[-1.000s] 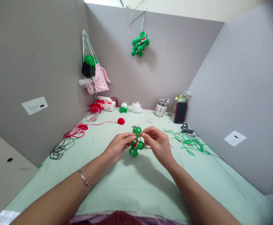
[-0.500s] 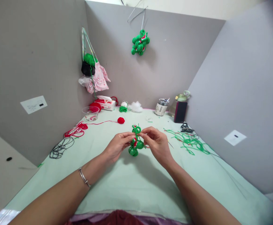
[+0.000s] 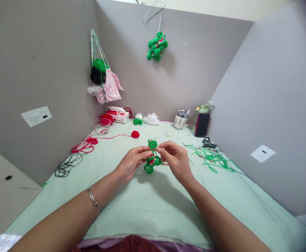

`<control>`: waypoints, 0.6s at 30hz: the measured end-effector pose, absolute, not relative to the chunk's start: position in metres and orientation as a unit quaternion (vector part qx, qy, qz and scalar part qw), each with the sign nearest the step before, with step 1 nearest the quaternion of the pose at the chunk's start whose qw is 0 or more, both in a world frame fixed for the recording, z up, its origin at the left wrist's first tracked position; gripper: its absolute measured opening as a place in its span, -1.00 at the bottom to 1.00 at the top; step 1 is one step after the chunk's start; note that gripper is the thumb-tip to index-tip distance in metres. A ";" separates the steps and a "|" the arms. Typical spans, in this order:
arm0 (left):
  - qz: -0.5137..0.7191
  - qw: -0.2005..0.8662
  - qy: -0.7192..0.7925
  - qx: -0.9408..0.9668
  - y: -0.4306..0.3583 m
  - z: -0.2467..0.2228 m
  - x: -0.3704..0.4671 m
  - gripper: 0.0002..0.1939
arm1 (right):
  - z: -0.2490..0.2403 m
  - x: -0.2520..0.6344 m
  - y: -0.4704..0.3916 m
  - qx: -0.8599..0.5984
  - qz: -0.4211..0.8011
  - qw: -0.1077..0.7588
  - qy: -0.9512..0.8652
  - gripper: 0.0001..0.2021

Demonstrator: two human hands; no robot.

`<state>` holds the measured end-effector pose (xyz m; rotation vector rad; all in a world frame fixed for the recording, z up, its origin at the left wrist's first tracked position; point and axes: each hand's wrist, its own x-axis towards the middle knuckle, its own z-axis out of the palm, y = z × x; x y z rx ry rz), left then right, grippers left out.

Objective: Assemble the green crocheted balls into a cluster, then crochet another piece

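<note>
Between my two hands, above the table, is a small green crocheted piece (image 3: 149,168) with red and white parts and round ball-like ends. My left hand (image 3: 132,160) pinches it from the left with thumb and forefinger, just below the green ring-like top. From the other side my right hand (image 3: 175,160) is closed, its thumb and fingertips meeting at the same narrow spot below the top. Whether those right fingertips hold a loop of yarn or the piece itself is too small to tell. Below the right fingers, a thin red-and-white item (image 3: 165,163) shows in part.
Green yarn scraps (image 3: 213,159) lie at right, near a black claw clip (image 3: 208,142). A red yarn ball (image 3: 135,134) trails its strand leftward to red yarn (image 3: 86,144) and black cord (image 3: 68,164). Behind stand a clear tub (image 3: 101,130), tissue box (image 3: 120,116), tin (image 3: 180,120) and phone (image 3: 202,125).
The crocheted piece has turned slightly in my fingers, and its top ring looks fuller and faces me more. Both hands keep nearly the same place and pinch.
</note>
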<state>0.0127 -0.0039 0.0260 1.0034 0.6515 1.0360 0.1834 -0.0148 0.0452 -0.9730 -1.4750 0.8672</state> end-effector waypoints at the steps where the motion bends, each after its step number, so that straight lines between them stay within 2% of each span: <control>1: 0.464 0.702 0.289 0.456 -0.004 0.026 0.013 -0.80 | 0.046 0.183 -0.015 -0.411 0.372 0.555 -0.621 -0.80; 18: 0.460 0.699 0.282 0.468 -0.003 0.025 0.013 -0.75 | 0.048 0.184 -0.015 -0.407 0.388 0.561 -0.607 -0.80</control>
